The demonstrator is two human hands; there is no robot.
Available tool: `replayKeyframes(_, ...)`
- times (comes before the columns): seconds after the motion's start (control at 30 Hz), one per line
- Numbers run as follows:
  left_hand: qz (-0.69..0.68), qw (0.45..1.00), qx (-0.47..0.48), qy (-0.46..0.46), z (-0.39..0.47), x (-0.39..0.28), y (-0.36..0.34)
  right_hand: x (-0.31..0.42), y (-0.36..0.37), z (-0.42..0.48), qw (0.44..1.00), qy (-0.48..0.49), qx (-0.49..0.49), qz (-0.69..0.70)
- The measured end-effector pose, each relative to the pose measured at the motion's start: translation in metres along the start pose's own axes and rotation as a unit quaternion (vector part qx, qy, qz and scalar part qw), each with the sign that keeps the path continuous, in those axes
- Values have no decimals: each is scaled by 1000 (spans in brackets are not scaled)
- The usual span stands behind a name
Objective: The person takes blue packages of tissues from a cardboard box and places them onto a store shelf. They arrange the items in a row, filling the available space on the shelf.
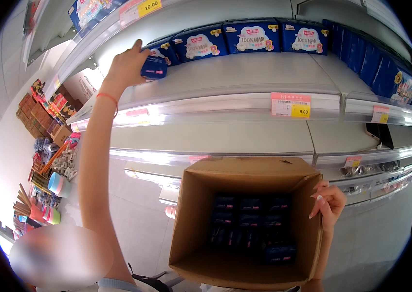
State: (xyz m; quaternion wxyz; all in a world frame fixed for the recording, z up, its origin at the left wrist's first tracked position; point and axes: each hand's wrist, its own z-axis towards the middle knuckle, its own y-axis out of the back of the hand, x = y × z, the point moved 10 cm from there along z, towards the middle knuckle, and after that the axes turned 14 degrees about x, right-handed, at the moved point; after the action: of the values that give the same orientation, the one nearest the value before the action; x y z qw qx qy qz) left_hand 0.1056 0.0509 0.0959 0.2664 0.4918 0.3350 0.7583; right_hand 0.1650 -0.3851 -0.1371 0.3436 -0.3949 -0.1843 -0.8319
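My left hand (127, 65) reaches to the left end of an upper shelf (227, 73) and grips a small blue packet (154, 68). Just behind that packet begins a row of blue packs of cotton pads (253, 36), standing face-out along the back of the shelf. My right hand (327, 204) holds the right rim of an open cardboard box (246, 166) in front of me. Deep inside the box, several more blue packets (251, 219) are stacked in rows, partly lost in shadow; one (280, 252) lies nearer the front.
Price tags (291, 105) hang along the shelf edges. A phone (380, 135) rests on the lower shelf at right. More blue packs (366, 54) line the shelf's right side. Brown cartons (39, 115) and colored plastic pots (58, 184) stand at far left.
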Motion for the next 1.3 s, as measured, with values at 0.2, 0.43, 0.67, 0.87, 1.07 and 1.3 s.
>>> replayKeyframes(0.2,-188,952,-240,20,-122,-27,100,9,12,-1,999,-10,-37,-28)
replayKeyframes(0.43,-427,885,-108,-154,-246,-137,101,5,-3,4,1000,23,-9,7)
replayKeyframes(0.67,-288,790,256,-477,-228,-347,29,8,-1,6,999,25,8,44)
replayKeyframes(0.87,-328,719,373,-486,-239,-404,-11,9,-2,4,998,19,6,53)
replayKeyframes(1.07,-356,636,450,-516,-289,-403,-59,9,2,4,998,50,18,38)
replayKeyframes(1.3,-276,655,485,-510,-276,-414,-64,6,2,5,998,52,5,42)
